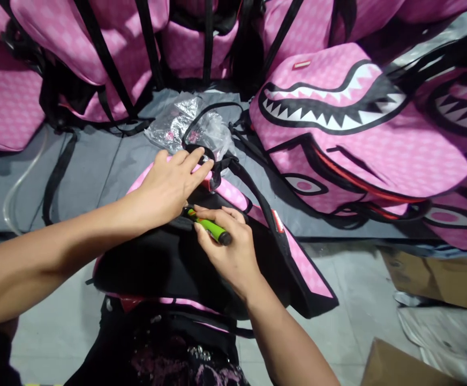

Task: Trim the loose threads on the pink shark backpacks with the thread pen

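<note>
A black and pink bag [149, 268] lies at the near edge of the grey table, partly over my lap. My left hand [171, 185] presses on its upper edge, fingers together near the black strap; whether it grips the fabric is hidden. My right hand [231, 246] is closed round a green marker [213, 229] with a black end. The marker's other end points at the black fabric just under my left hand, and its tip is hidden. A black strap [253, 187] runs along the bag's right side, past a small red and white label [277, 221].
Pink backpacks [121, 48] with black straps line the back. A pink backpack with a shark mouth [358, 123] lies at the right. Crumpled clear plastic [173, 120] sits beyond my left hand. Cardboard [438, 279] and wrapping [446, 332] lie on the floor at right.
</note>
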A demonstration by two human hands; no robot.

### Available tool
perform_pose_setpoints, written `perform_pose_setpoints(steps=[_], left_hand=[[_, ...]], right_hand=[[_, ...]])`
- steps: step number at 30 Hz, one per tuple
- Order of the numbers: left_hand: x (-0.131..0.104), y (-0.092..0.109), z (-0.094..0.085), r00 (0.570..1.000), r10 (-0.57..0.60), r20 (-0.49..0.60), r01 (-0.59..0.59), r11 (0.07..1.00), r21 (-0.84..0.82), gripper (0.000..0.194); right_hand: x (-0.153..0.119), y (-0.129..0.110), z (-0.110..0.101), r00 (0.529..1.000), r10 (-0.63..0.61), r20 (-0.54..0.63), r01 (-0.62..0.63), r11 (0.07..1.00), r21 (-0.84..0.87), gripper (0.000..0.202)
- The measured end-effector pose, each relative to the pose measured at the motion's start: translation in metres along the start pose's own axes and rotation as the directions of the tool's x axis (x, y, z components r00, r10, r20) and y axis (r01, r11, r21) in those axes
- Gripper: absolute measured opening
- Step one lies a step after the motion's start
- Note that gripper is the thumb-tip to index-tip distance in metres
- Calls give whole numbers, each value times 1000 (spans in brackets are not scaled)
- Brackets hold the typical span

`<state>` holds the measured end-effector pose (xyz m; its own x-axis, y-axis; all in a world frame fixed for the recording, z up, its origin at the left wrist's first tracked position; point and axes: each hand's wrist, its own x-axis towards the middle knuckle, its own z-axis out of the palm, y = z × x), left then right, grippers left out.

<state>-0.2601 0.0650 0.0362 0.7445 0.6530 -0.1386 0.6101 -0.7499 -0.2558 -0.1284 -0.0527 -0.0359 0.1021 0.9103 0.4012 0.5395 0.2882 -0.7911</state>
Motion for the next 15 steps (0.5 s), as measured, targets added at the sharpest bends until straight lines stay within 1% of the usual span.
perform_pose_setpoints(steps=[3,4,5,7,8,10,12,15], left_hand=[[-2,-5,0,1000,8,-14,-8,1000,-15,91],[-3,-7,-1,1000,12,-2,-12,1000,-20,96],[-5,-10,-4,1000,9,28,-8,1000,-26,103],[-10,-13,-13,990,-30,140,37,998,-43,122],[-13,-14,-18,977,-65,204,77,996,-49,129],[-18,-12,-25,942,-149,300,166,985,-35,135],[-23,-7,-26,923,-212,320,219,976,13,136],[-29,-3,-14,932,-243,271,230,970,77,141]], right_hand=[[-1,1,-2,1000,2,-31,-2,1000,-19,14],[-1,2,-3,999,-8,-37,7,1000,-15,13],[-1,2,-4,999,-15,-34,15,1000,-5,13],[-3,3,-6,1000,-12,-22,12,1000,20,12],[-3,3,-6,1000,0,-15,1,999,33,12],[-6,2,-6,1000,16,-13,-15,998,55,13],[-9,0,-4,1000,-2,-6,2,997,81,14],[-12,-2,1,998,-49,27,45,991,126,15]])
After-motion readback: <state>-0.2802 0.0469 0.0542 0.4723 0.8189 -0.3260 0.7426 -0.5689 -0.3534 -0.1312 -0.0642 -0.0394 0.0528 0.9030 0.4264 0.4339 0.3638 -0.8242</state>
